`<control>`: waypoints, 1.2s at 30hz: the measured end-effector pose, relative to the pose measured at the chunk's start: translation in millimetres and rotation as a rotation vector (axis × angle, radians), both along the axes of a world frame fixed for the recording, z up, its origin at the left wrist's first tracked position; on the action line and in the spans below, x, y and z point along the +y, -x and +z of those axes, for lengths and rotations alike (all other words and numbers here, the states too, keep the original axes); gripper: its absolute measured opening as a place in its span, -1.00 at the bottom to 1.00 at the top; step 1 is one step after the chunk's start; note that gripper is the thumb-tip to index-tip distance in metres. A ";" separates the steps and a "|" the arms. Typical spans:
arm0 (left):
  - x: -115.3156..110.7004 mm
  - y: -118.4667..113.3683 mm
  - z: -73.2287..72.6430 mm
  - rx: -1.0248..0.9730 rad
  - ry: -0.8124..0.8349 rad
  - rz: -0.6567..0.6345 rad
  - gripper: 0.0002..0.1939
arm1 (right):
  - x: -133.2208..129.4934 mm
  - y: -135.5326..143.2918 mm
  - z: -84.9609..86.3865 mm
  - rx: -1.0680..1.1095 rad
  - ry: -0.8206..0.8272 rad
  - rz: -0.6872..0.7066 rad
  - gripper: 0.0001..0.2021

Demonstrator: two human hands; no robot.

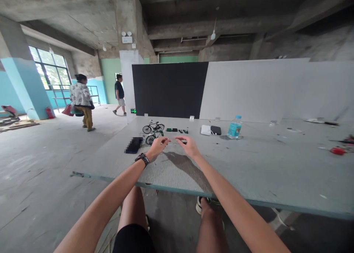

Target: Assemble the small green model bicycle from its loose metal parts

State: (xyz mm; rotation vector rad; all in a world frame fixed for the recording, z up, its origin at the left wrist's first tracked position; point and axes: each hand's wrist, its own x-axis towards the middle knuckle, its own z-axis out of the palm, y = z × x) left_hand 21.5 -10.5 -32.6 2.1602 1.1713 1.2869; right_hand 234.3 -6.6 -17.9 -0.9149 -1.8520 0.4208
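Above the grey table, my left hand (158, 146) has thumb and fingertips pinched together. Whatever lies between them is too small to name. My right hand (189, 145) is level with it, a short gap to the right, also pinched, and its fingertips hide anything held there. A green model bicycle (153, 137) stands just behind and left of my left hand, partly covered by it. Behind that is a black model bicycle (153, 127). Small green and black pieces (172, 130) lie in a row beyond my hands, with thin dark strips (183, 131) beside them.
A blurred dark phone-like slab (134, 145) lies left of the bicycles. White (205, 130) and black (216, 130) boxes and a water bottle (234, 128) stand to the right. Dark and white panels (170, 90) rise behind the table (249, 164). Two people walk at the far left.
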 end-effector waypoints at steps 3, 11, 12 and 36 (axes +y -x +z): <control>0.8 -1.7 -2.3 0.036 0.030 -0.064 -0.63 | -4.7 4.9 1.5 0.004 0.005 0.015 -0.74; -4.5 -4.7 0.4 0.063 -0.003 -0.060 -0.66 | -10.9 17.9 -0.6 0.050 0.004 0.054 -0.74; -6.0 -5.0 1.8 0.054 -0.005 -0.063 -0.65 | -10.7 17.5 -0.9 0.056 -0.002 0.036 -0.74; -12.7 3.2 14.9 0.194 -0.045 -0.101 -0.72 | -10.1 25.0 4.4 0.093 0.063 0.116 -0.74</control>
